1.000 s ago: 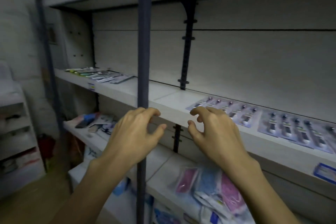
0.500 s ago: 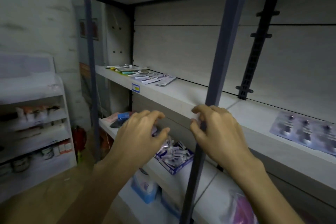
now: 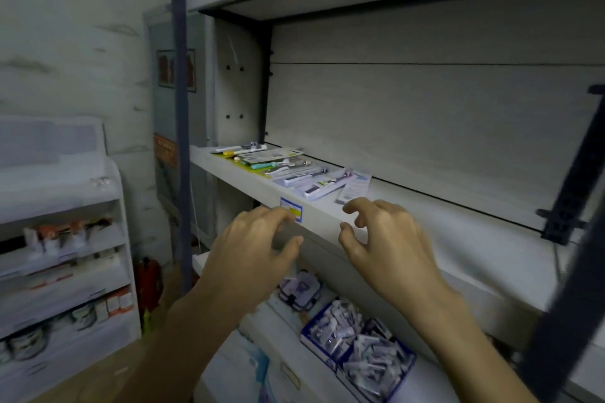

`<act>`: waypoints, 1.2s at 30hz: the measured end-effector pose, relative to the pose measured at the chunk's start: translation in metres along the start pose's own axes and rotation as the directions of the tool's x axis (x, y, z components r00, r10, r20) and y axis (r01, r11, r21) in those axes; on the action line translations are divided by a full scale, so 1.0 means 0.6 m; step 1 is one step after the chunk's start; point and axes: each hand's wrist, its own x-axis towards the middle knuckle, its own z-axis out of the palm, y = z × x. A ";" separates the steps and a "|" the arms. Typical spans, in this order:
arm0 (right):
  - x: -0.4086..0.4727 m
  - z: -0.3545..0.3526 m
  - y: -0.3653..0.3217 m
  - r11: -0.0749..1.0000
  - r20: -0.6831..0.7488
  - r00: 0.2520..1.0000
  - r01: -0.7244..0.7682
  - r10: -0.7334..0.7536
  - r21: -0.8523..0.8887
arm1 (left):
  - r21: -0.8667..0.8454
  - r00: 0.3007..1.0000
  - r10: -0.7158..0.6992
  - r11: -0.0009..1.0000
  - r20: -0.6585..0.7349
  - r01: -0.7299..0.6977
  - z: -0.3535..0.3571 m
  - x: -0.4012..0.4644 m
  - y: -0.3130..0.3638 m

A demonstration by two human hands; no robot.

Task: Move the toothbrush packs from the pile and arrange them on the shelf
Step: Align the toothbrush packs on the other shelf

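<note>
View swung left since a second ago: toothbrush pile (image 3: 288,170) now centre frame on shelf (image 3: 327,211). Left hand (image 3: 258,249), right hand (image 3: 386,245) empty, fingers loosely curled, just below pile. Pick-up likely next.

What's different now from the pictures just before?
The view swung left along the shelf: the laid-out row of packs slid out of sight and the toothbrush pile came close. The left hand and right hand stayed raised, fingers curled, holding nothing.
</note>
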 end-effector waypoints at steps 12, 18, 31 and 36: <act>0.138 0.165 -0.107 0.960 -0.067 0.969 -0.246 0.239 -0.132 | -0.177 0.984 0.163 0.973 0.076 -0.148 0.003 0.141 -0.244; 0.184 0.232 -0.157 0.916 -0.090 0.932 -0.363 0.352 -0.172 | -0.296 0.974 0.204 0.941 0.101 -0.166 0.011 0.196 -0.348; 0.256 0.302 -0.093 0.777 -0.272 0.828 -0.556 0.490 -0.295 | -0.490 0.936 0.333 0.839 0.117 -0.237 0.121 0.325 -0.368; 0.284 0.321 -0.049 0.676 -0.259 0.759 -0.650 0.597 -0.347 | -0.516 0.904 0.420 0.793 0.076 -0.324 0.151 0.384 -0.341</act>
